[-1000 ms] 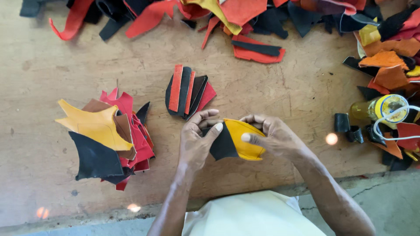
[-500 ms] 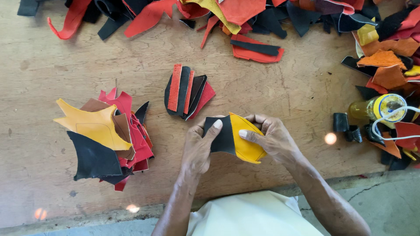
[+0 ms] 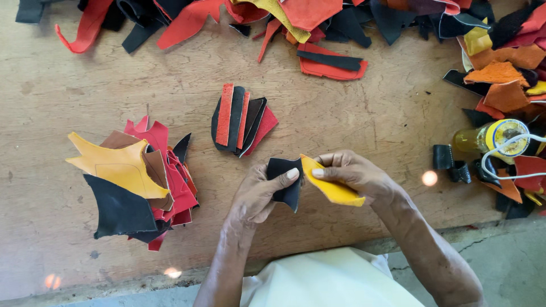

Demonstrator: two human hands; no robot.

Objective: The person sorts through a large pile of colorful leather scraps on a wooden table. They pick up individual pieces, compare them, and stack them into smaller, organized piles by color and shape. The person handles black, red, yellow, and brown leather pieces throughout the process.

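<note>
My left hand (image 3: pixel 259 192) pinches a black leather piece (image 3: pixel 284 181) between thumb and fingers. My right hand (image 3: pixel 355 173) grips a yellow leather piece (image 3: pixel 333 187) that meets the black one edge to edge, just above the wooden table (image 3: pixel 364 119). Both pieces are held together in front of me. A small stack of black and red leather strips (image 3: pixel 242 120) lies just beyond my hands.
A pile of yellow, brown, red and black leather cutouts (image 3: pixel 136 185) sits at the left. Loose red, black and orange scraps (image 3: pixel 318 23) line the far edge and right side. A yellow glue bottle (image 3: pixel 492 139) lies at the right near black loops (image 3: pixel 449 162).
The two hands have shifted slightly right and away from me with the pieces. The yellow piece now sticks out further to the right, the black one hangs lower.
</note>
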